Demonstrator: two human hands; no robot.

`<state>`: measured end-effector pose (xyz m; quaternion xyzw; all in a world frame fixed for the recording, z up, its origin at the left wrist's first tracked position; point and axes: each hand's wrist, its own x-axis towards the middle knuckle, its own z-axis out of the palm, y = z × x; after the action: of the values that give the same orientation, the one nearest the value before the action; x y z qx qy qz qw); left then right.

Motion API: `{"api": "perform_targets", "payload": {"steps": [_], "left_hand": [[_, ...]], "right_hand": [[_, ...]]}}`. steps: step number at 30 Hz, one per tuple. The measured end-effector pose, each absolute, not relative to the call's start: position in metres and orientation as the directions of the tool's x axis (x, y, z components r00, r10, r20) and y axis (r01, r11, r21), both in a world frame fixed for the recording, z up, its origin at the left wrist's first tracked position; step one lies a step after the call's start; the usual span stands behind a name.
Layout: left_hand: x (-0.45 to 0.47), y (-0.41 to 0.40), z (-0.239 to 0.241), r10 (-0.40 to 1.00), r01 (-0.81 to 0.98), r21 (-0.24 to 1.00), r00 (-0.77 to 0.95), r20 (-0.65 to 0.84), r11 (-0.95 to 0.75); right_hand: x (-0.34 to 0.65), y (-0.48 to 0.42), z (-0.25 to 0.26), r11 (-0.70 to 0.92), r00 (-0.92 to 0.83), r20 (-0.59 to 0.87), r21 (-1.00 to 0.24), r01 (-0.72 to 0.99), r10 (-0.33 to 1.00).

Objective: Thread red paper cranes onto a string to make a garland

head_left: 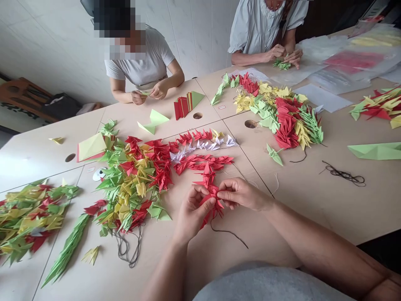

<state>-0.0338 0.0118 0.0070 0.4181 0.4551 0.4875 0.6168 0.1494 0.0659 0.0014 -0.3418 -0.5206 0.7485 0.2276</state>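
Observation:
Near the table's front edge, my left hand (198, 209) pinches a red paper crane (213, 192) between thumb and fingers. From the other side, my right hand (239, 193) closes its thumb and forefinger on the same crane; whether it also grips the thread is hidden. A dark thread (230, 232) trails from below the crane onto the table. Just beyond my hands, more red folded cranes (206, 171) run in a line toward a strung red row (203, 162). A white strand of paper cranes (203, 145) lies behind that row.
A heap of green, yellow and red cranes (125, 179) lies left, another pile (28, 217) farther left. Strung cranes (282, 113) and a black thread bundle (344, 173) lie right. Two people sit opposite, one folding green paper (144, 93). Table holes (251, 124) show.

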Motion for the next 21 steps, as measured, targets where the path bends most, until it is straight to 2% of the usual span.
{"api": "perform_targets", "payload": {"steps": [7, 13, 18, 21], "left_hand": [[-0.030, 0.009, 0.009, 0.977, -0.188, 0.961, 0.108, -0.185, 0.203], [-0.027, 0.020, 0.014, 0.973, -0.145, 0.963, 0.069, -0.221, 0.229], [-0.040, 0.033, 0.011, 0.945, 0.009, 0.981, 0.267, -0.189, 0.194], [-0.049, 0.032, 0.002, 0.955, 0.086, 0.983, 0.235, -0.180, 0.164]], "right_hand": [[0.150, 0.067, -0.004, -0.317, -0.688, -0.273, -0.946, 0.066, 0.672], [0.150, 0.070, -0.007, -0.370, -0.636, -0.324, -0.927, 0.064, 0.701], [0.145, 0.070, -0.013, -0.365, -0.590, -0.336, -0.928, 0.075, 0.734], [0.142, 0.068, -0.014, -0.371, -0.597, -0.351, -0.924, 0.094, 0.722]]}}
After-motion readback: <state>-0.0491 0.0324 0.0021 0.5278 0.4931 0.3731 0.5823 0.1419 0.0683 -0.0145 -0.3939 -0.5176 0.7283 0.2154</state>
